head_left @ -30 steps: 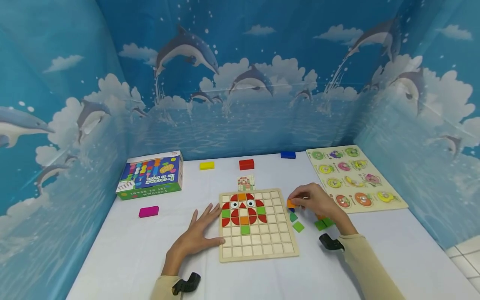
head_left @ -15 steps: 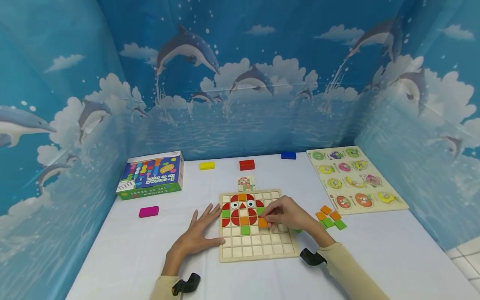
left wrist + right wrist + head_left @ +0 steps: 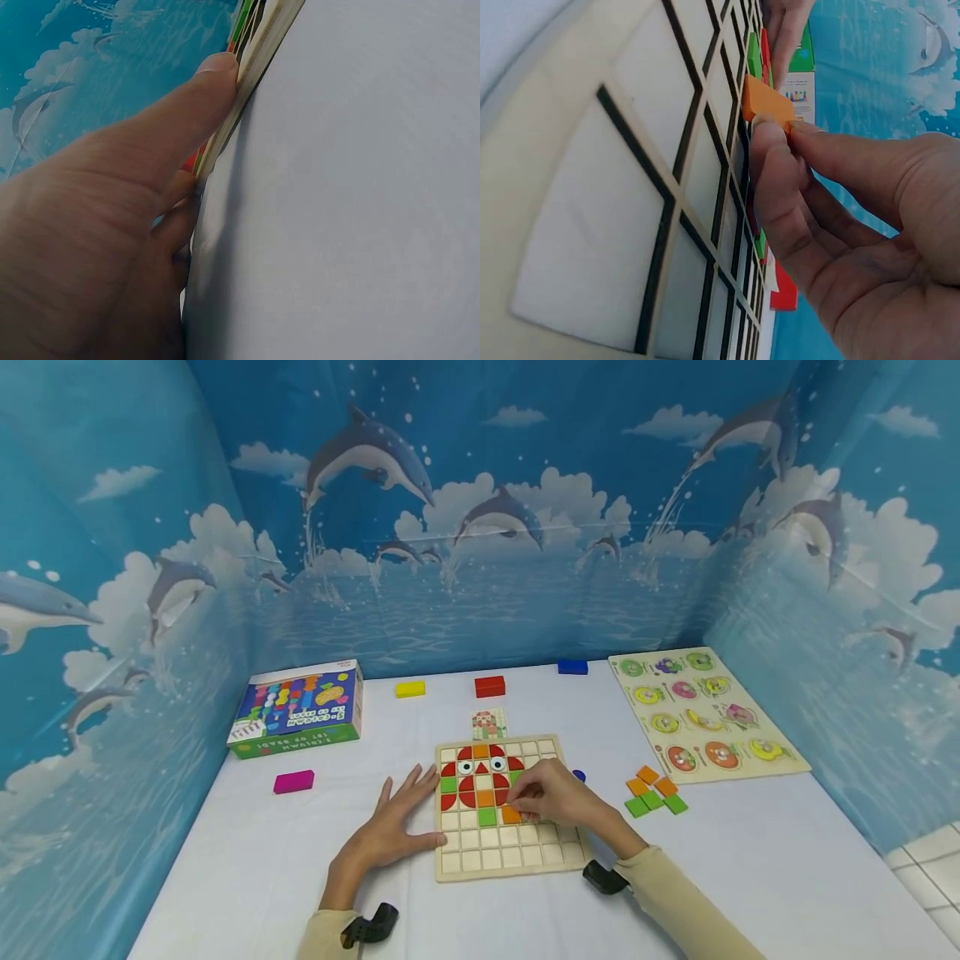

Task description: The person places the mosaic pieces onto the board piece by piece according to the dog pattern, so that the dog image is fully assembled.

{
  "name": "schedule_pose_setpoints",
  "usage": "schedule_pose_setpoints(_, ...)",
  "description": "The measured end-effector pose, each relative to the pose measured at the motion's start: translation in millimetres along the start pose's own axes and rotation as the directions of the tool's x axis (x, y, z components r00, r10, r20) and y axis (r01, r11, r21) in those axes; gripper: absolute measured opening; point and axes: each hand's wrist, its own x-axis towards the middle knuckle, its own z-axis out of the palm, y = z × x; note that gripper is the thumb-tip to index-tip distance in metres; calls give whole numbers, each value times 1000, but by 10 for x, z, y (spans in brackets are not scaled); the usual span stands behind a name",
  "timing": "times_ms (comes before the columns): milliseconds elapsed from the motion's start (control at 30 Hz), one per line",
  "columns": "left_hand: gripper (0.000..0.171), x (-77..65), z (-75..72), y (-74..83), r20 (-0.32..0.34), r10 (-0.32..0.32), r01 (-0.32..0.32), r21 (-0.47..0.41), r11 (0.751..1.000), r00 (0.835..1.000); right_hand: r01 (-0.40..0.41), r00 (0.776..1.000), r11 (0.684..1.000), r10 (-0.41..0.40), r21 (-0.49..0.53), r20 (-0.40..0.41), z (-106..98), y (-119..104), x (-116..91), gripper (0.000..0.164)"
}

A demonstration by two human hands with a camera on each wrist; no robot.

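A wooden grid board (image 3: 521, 871) lies in the middle of the table, with red, green and orange tiles and two eye tiles set in its upper left part. My right hand (image 3: 553, 793) is over the board and pinches an orange square tile (image 3: 768, 103) between thumb and fingers. In the head view that tile overlaps the cell just right of a green tile (image 3: 487, 817) below the figure. My left hand (image 3: 390, 827) lies with spread fingers at the board's left edge; its thumb (image 3: 217, 64) touches the edge in the left wrist view.
Loose orange and green tiles (image 3: 651, 800) lie right of the board, and a blue piece (image 3: 579, 775) at its edge. A small pattern card (image 3: 489, 723) sits behind it. Around are a fruit puzzle board (image 3: 705, 718), a bead box (image 3: 296, 710) and several coloured blocks (image 3: 490, 687).
My right hand has carried the orange tile leftward from beside the board to the cell next to the lower green tile. My left hand has stayed at the board's edge.
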Motion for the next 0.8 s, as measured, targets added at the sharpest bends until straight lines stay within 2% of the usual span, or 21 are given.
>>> schedule_pose_setpoints(133, 104, 2, -1, -11, 0, 3, -3, 1, 1000, 1000, 9, 1000, 998, -10, -60, -22, 29, 7, 17, 5)
schedule_pose_setpoints(367, 104, 5, -7, -15, -5, 6, -6, -5, 1000, 1000, 10, 1000, 998, -12, -55, -28, 69, -4, 42, 7)
schedule_pose_setpoints(633, 103, 6, 3, -14, -6, -2, 2, -9, 1000, 1000, 40, 999, 993, -41, -113, -9, 106, -25, 27, 8)
schedule_pose_setpoints(800, 103, 10, -1, -2, -17, 6, -6, -19, 1000, 1000, 13, 1000, 990, -16, -140, -18, 119, -41, 25, 11)
